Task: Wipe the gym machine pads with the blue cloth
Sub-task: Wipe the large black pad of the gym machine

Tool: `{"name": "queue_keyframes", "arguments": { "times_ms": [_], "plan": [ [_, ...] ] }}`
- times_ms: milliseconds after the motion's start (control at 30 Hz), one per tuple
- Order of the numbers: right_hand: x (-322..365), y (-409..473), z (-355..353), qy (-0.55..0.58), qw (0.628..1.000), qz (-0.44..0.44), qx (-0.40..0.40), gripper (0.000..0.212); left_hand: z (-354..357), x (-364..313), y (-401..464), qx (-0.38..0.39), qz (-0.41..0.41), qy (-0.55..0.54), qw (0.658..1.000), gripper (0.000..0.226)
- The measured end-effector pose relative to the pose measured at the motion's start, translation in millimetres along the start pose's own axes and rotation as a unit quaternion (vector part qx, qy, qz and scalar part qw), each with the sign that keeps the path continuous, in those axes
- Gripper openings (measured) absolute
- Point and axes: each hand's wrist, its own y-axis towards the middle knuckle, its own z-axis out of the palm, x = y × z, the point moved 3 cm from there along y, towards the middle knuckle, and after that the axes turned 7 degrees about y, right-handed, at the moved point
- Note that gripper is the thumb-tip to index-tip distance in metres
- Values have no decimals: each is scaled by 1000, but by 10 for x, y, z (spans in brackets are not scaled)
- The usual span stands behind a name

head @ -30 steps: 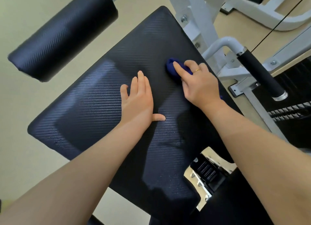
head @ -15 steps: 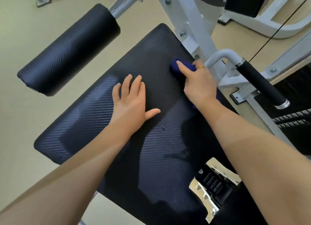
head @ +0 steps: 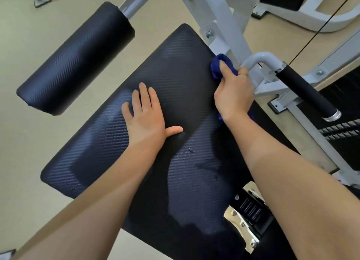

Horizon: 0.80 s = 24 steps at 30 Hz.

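Blue cloth (head: 221,68): bunched at the flat pad's far right edge, beside the white frame (head: 224,24).
Right hand (head: 232,90): your fingers curl round the cloth; keep it pressed flat, wipe along the edge.
Left hand (head: 146,115): fingers straight, palm down, bracing the flat pad (head: 175,80).
Roller pad (head: 76,57): apparently unwiped; do it next.

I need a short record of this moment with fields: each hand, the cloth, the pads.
left hand: flat on the seat pad, fingers straight
right hand: grips the blue cloth
blue cloth: bunched, at the seat pad's far right edge
seat pad: large, black, some droplets near its middle
roller pad: black cylinder, upper left, untouched
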Motion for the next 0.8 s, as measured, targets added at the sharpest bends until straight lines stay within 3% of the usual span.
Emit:
{"name": "queue_keyframes", "arguments": {
  "times_ms": [100, 200, 267, 400, 467, 567, 633, 667, 733, 800],
  "plan": [
    [214, -315, 125, 7, 987, -137, 79, 45, 37, 10, 2, 12, 2, -6, 1000, 123],
    [367, -598, 157, 7, 933, -316, 171, 50, 13, 35, 28, 10, 7, -26, 1000, 123],
    [391, -366, 144, -33, 937, -310, 155, 52, -3, 53, 50, 7, 8, -26, 1000, 124],
    [346, 169, 46, -71, 983, -166, 34, 51, -4, 31, 13, 17, 4, -22, 1000, 125],
    [502, 6, 106, -44, 984, -158, 68, 51, -27, 46, 17, 22, 4, -34, 999, 124],
    [708, -484, 280, -34, 934, -322, 149, 61, -48, 58, 23, 28, -4, -59, 998, 123],
    [682, -411, 307, -73, 888, -432, 140, 62, -71, 82, 20, 24, 2, -54, 998, 119],
    [657, -264, 272, -87, 882, -451, 109, 55, -84, 109, 34, 15, 10, -51, 999, 112],
    [634, 85, 160, -90, 924, -364, 72, 47, -123, 209, 93, -11, 25, -63, 998, 91],
    [596, 343, 129, -79, 975, -200, 61, 50, -140, 304, 134, -45, 35, -93, 994, 75]
  ]
}}
